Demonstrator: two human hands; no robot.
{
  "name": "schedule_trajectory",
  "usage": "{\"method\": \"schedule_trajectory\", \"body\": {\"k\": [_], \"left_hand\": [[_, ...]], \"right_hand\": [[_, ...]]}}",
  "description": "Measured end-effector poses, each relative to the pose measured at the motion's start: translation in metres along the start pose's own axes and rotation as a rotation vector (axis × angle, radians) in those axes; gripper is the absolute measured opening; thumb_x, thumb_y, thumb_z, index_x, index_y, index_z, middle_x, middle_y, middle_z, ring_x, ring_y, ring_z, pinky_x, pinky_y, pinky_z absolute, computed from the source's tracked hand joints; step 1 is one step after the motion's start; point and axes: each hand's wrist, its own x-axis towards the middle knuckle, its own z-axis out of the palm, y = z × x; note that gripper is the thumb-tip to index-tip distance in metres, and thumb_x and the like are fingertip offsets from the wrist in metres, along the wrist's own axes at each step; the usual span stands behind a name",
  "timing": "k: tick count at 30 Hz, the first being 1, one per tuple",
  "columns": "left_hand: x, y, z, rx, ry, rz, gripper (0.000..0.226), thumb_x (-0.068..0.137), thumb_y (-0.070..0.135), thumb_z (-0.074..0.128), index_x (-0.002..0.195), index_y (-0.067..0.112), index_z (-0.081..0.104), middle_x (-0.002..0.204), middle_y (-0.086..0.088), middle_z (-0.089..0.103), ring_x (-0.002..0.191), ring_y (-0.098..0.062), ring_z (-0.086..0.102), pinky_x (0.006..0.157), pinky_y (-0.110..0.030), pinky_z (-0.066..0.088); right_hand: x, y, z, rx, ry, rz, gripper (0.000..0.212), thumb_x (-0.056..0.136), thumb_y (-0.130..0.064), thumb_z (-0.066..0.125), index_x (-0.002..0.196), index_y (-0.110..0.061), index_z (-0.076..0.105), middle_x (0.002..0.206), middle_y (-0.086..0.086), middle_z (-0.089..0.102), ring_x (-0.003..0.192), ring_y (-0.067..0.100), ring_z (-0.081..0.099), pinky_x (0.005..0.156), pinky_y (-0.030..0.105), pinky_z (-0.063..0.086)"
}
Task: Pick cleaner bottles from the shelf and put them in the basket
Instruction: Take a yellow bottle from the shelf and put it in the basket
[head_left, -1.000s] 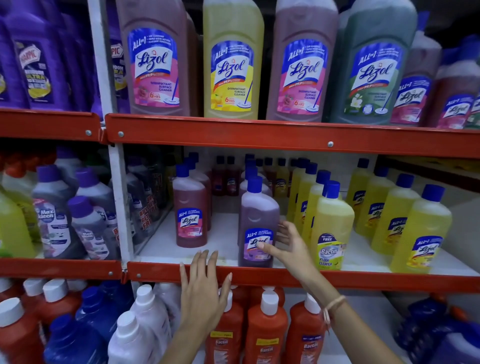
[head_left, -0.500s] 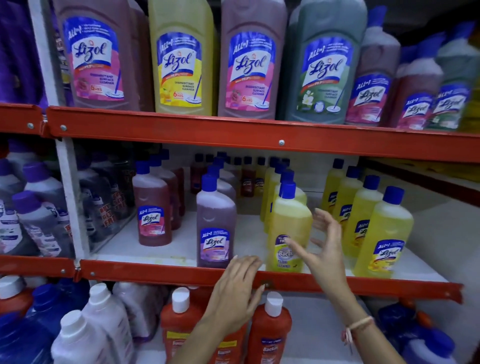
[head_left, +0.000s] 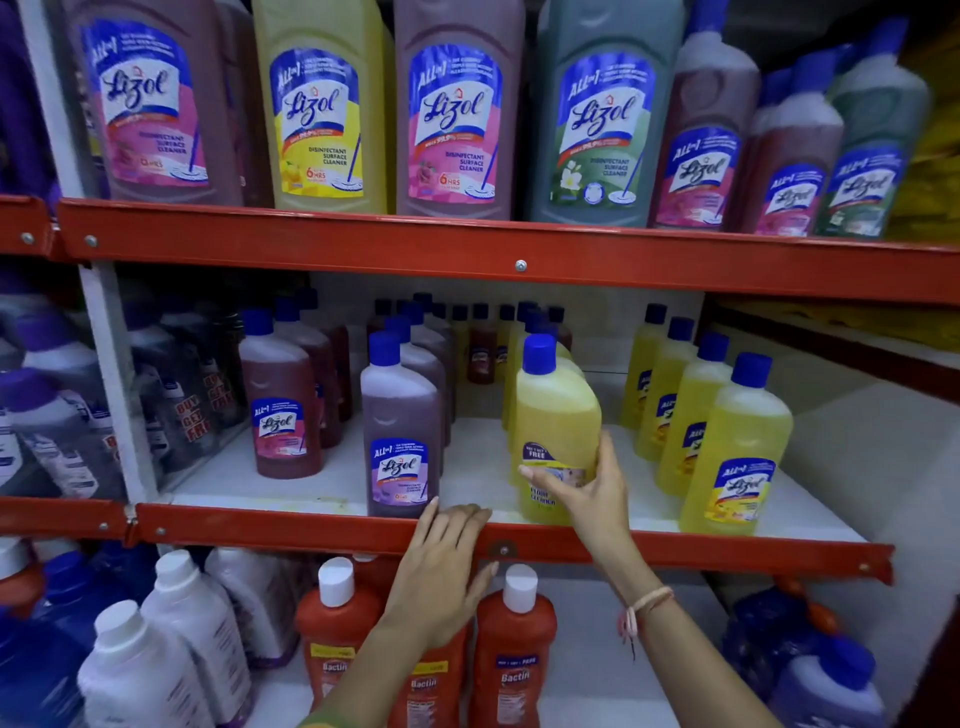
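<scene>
A yellow floor cleaner bottle (head_left: 555, 415) with a blue cap stands at the front of the middle shelf (head_left: 322, 530). My right hand (head_left: 587, 491) is wrapped around its lower label. My left hand (head_left: 441, 566) lies flat on the red front rail of that shelf, fingers spread, holding nothing. Just left of the yellow bottle stands a purple Lizol bottle (head_left: 400, 436), and further left a maroon one (head_left: 280, 410). No basket is in view.
Several yellow Lizol bottles (head_left: 732, 457) stand in a row at the right of the middle shelf. Large Lizol bottles (head_left: 452, 114) fill the top shelf. Orange Bactin bottles (head_left: 511, 649) and white-capped bottles (head_left: 156, 660) stand on the lower shelf below my hands.
My right hand moved from the purple bottle rightward and closed on the yellow bottle. My left hand rose from below the rail onto it. The camera shifted right.
</scene>
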Motion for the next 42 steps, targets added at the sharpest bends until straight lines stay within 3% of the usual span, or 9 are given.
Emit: {"method": "schedule_trajectory", "body": {"k": [4, 10, 12, 18, 23, 28, 36, 39, 42], "left_hand": [[-0.001, 0.005, 0.001, -0.003, -0.002, -0.027, 0.052, 0.091, 0.043, 0.046, 0.135, 0.016, 0.040, 0.130, 0.000, 0.053, 0.125, -0.016, 0.042, 0.114, -0.041, 0.011], [-0.001, 0.008, 0.001, 0.009, 0.011, -0.065, 0.051, 0.090, 0.047, 0.042, 0.131, 0.017, 0.043, 0.125, 0.000, 0.056, 0.119, -0.017, 0.047, 0.113, -0.040, 0.012], [-0.001, 0.009, -0.001, 0.004, 0.016, -0.068, 0.051, 0.089, 0.048, 0.040, 0.129, 0.017, 0.045, 0.122, 0.000, 0.057, 0.116, -0.018, 0.049, 0.113, -0.040, 0.013], [0.000, 0.009, -0.005, -0.015, 0.002, -0.072, 0.053, 0.084, 0.048, 0.041, 0.126, 0.017, 0.048, 0.118, 0.000, 0.060, 0.113, -0.018, 0.052, 0.112, -0.039, 0.014], [-0.001, 0.007, 0.000, 0.033, 0.026, -0.058, 0.047, 0.082, 0.049, 0.043, 0.113, 0.015, 0.053, 0.104, -0.003, 0.064, 0.102, -0.021, 0.058, 0.107, -0.041, 0.021], [0.000, 0.009, 0.002, 0.031, 0.057, -0.055, 0.047, 0.083, 0.048, 0.041, 0.108, 0.014, 0.061, 0.097, -0.003, 0.063, 0.098, -0.021, 0.056, 0.107, -0.041, 0.022], [0.007, 0.014, -0.009, -0.133, -0.133, -0.153, 0.070, 0.079, 0.056, 0.025, 0.128, 0.013, 0.051, 0.125, -0.005, 0.058, 0.119, -0.024, 0.049, 0.113, -0.038, 0.012], [0.020, 0.027, -0.046, -0.570, -0.130, -0.384, 0.073, 0.085, 0.072, 0.018, 0.120, 0.021, 0.058, 0.123, 0.003, 0.061, 0.117, -0.016, 0.050, 0.105, -0.036, 0.027], [0.023, 0.058, -0.095, -0.991, -0.008, -0.450, 0.046, 0.088, 0.060, 0.036, 0.109, 0.030, 0.063, 0.105, 0.029, 0.063, 0.099, 0.015, 0.052, 0.089, -0.034, 0.046]], "right_hand": [[-0.018, -0.025, -0.004, -0.384, 0.193, -0.285, 0.066, 0.066, -0.040, 0.084, 0.120, -0.026, 0.049, 0.108, -0.003, 0.060, 0.097, 0.019, 0.055, 0.076, 0.040, 0.053], [-0.049, -0.055, -0.012, -0.957, 0.531, -0.505, 0.067, 0.070, -0.030, 0.081, 0.128, -0.028, 0.047, 0.107, 0.011, 0.058, 0.096, 0.032, 0.053, 0.077, 0.050, 0.047], [-0.051, -0.061, -0.015, -0.871, 0.513, -0.489, 0.066, 0.072, -0.034, 0.081, 0.127, -0.028, 0.046, 0.108, 0.009, 0.056, 0.097, 0.030, 0.051, 0.076, 0.050, 0.049], [-0.050, -0.085, -0.028, 0.318, -0.026, -0.132, 0.070, 0.065, -0.005, 0.084, 0.120, -0.032, 0.051, 0.112, -0.004, 0.068, 0.101, 0.010, 0.068, 0.078, 0.021, 0.057], [-0.053, -0.079, -0.030, 0.669, -0.275, 0.063, 0.075, 0.048, -0.025, 0.094, 0.114, -0.020, 0.060, 0.102, 0.003, 0.076, 0.096, 0.021, 0.071, 0.078, 0.031, 0.058], [-0.058, -0.080, -0.035, 0.706, -0.365, 0.112, 0.082, 0.045, -0.030, 0.096, 0.114, -0.010, 0.058, 0.104, 0.010, 0.073, 0.096, 0.025, 0.069, 0.081, 0.036, 0.058], [-0.069, -0.080, -0.049, 0.619, -0.386, 0.138, 0.079, 0.042, -0.031, 0.097, 0.109, -0.012, 0.061, 0.101, 0.009, 0.075, 0.092, 0.025, 0.071, 0.077, 0.036, 0.059], [-0.076, -0.076, -0.055, 0.560, -0.400, 0.176, 0.083, 0.039, -0.034, 0.097, 0.110, -0.014, 0.060, 0.098, 0.008, 0.077, 0.089, 0.023, 0.073, 0.071, 0.034, 0.059], [-0.086, -0.067, -0.059, 0.497, -0.412, 0.206, 0.088, 0.039, -0.035, 0.097, 0.114, -0.013, 0.057, 0.100, 0.009, 0.076, 0.091, 0.026, 0.072, 0.072, 0.035, 0.059]]}}
